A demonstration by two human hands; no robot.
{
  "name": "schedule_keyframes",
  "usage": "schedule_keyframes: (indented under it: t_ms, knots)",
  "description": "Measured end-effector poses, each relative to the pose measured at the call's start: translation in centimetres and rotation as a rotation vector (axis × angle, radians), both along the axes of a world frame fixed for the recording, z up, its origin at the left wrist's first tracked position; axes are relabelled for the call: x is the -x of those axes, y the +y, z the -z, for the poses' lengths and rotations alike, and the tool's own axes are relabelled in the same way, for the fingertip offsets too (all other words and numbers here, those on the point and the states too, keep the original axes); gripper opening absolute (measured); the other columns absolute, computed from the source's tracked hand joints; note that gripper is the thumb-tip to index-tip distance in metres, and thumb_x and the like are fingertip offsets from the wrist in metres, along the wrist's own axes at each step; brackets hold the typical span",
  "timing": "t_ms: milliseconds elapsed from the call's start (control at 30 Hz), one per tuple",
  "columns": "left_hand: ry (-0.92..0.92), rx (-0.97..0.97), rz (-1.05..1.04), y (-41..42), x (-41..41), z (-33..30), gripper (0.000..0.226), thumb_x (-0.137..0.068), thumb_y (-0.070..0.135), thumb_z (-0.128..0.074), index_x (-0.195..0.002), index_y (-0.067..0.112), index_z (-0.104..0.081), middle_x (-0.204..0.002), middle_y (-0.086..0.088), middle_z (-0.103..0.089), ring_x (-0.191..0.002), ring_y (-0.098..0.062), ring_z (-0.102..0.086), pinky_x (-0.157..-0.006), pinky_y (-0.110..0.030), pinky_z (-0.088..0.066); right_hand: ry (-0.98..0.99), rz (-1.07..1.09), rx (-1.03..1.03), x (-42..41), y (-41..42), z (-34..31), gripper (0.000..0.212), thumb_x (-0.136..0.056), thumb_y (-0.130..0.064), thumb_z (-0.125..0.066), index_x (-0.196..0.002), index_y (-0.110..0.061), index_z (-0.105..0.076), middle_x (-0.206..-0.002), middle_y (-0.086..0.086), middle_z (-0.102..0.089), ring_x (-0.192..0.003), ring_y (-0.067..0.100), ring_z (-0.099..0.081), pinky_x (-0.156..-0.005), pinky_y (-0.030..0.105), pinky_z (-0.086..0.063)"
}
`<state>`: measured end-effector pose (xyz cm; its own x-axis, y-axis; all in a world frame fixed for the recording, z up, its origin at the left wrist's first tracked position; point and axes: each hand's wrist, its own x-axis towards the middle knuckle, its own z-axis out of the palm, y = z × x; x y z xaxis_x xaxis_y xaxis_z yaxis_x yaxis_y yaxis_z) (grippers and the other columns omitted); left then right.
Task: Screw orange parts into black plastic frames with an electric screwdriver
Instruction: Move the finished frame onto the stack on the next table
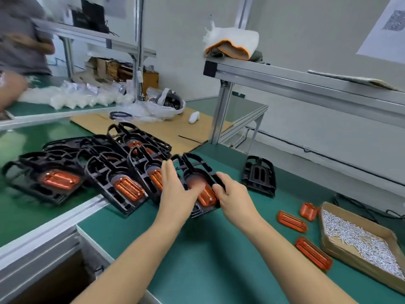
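The hands, left (175, 189) flat-fingered against and right (232, 194) gripping a black frame (197, 170) carrying an orange part (207, 197), are placing it beside the finished stack (98, 170) on the bench (197, 249), ideally flat and aligned.

Two hands, the left hand (175, 189) and the right hand (232, 196), are on one black frame (197, 170). Four more fitted frames (122, 183) show orange parts in the overlapping pile; the rest of the pile is too tangled to count. One empty frame (259, 175) sits apart. Three loose orange parts (292, 221) lie by one cardboard box of screws (359, 240).
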<state>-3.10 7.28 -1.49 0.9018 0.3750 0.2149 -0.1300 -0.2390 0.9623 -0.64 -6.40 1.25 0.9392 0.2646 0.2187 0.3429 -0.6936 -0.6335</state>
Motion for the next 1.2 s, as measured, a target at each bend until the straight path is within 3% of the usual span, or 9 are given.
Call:
schedule_keyframes:
  t_ms: [200,333,433,500,600,667,800,967,1200]
  knots:
    - [-0.024,-0.007,-0.224,6.9,-1.7,-0.6,0.089,-0.085,0.0,-0.057,-0.152,0.021,-0.003,-0.16,0.008,0.0,-0.145,-0.011,-0.008,-0.118,-0.033,-0.014,0.049,-0.149,-0.047,-1.7,7.7,-1.1,0.037,-0.102,-0.012,-0.04,-0.139,-0.015,-0.044,-0.1,-0.002,-0.059,-0.078,0.013,-0.055,-0.053,0.012,-0.039]
    - [-0.077,0.019,-0.345,11.6,-2.7,-1.4,0.074,-0.089,0.0,-0.049,-0.151,0.017,-0.012,-0.159,0.0,-0.008,-0.145,-0.018,-0.013,-0.118,-0.037,-0.017,0.053,-0.203,-0.06,-2.3,12.9,-2.4,0.033,-0.101,-0.006,-0.039,-0.134,-0.003,-0.044,-0.116,0.021,-0.061,-0.105,0.035,-0.057,-0.079,0.034,-0.042]
    - [-0.049,-0.003,-0.424,15.2,-3.6,-2.1,0.074,-0.093,0.002,-0.047,-0.153,0.02,-0.008,-0.16,0.005,-0.003,-0.145,-0.011,-0.008,-0.113,-0.024,-0.011,0.042,-0.264,-0.022,-3.2,16.8,-2.9,0.035,-0.1,-0.005,-0.04,-0.134,0.0,-0.041,-0.1,0.015,-0.056,-0.088,0.028,-0.053,-0.069,0.035,-0.038]
    - [-0.044,-0.008,-0.448,17.6,-4.1,-2.5,0.073,-0.092,0.0,-0.046,-0.153,0.019,-0.011,-0.16,0.003,-0.007,-0.145,-0.013,-0.01,-0.118,-0.031,-0.013,0.029,-0.295,0.012,-3.9,19.0,-3.0,0.033,-0.099,-0.005,-0.042,-0.132,0.0,-0.04,-0.095,0.014,-0.055,-0.085,0.027,-0.051,-0.069,0.035,-0.038]
    - [-0.01,0.03,-0.424,20.8,-5.0,-2.8,0.073,-0.09,-0.003,-0.046,-0.152,0.02,-0.014,-0.159,-0.003,-0.014,-0.143,-0.02,-0.02,-0.115,-0.043,-0.026,-0.006,-0.32,0.052,-4.5,21.4,-2.8,0.036,-0.099,-0.007,-0.043,-0.135,-0.002,-0.038,-0.113,0.019,-0.058,-0.101,0.033,-0.056,-0.075,0.037,-0.041]
    - [0.018,0.048,-0.404,22.7,-5.5,-3.0,0.073,-0.089,-0.004,-0.047,-0.151,0.021,-0.018,-0.156,-0.006,-0.022,-0.138,-0.025,-0.031,-0.109,-0.047,-0.036,-0.043,-0.346,0.079,-4.8,22.4,-2.6,0.04,-0.099,-0.009,-0.042,-0.138,-0.004,-0.038,-0.127,0.018,-0.055,-0.115,0.034,-0.053,-0.089,0.04,-0.044]
    - [0.06,0.118,-0.408,26.7,-6.2,-3.0,0.074,-0.086,-0.008,-0.049,-0.15,0.019,-0.023,-0.148,-0.011,-0.034,-0.118,-0.029,-0.05,-0.093,-0.045,-0.049,-0.095,-0.42,0.226,-5.2,23.7,-1.4,0.05,-0.102,-0.018,-0.039,-0.15,-0.012,-0.027,-0.149,0.011,-0.04,-0.136,0.03,-0.036,-0.112,0.048,-0.027]
    - [0.272,0.021,-0.409,29.6,-7.7,-1.8,0.07,-0.087,-0.004,-0.049,-0.15,0.014,-0.024,-0.149,-0.013,-0.035,-0.124,-0.032,-0.045,-0.099,-0.039,-0.042,-0.108,-0.436,0.361,-5.5,24.6,-0.5,0.045,-0.105,-0.019,-0.029,-0.15,-0.015,-0.027,-0.155,0.004,-0.029,-0.145,0.023,-0.018,-0.117,0.055,-0.003]
    - [0.487,-0.369,-0.416,30.0,-8.7,-2.1,0.038,-0.092,0.008,-0.045,-0.128,-0.002,-0.047,-0.141,-0.021,-0.039,-0.126,-0.037,-0.04,-0.105,-0.04,-0.034,-0.156,-0.409,0.428,-5.6,25.3,-0.4,0.046,-0.105,-0.021,-0.027,-0.15,-0.013,-0.023,-0.155,0.004,-0.028,-0.145,0.022,-0.017,-0.116,0.057,0.001]
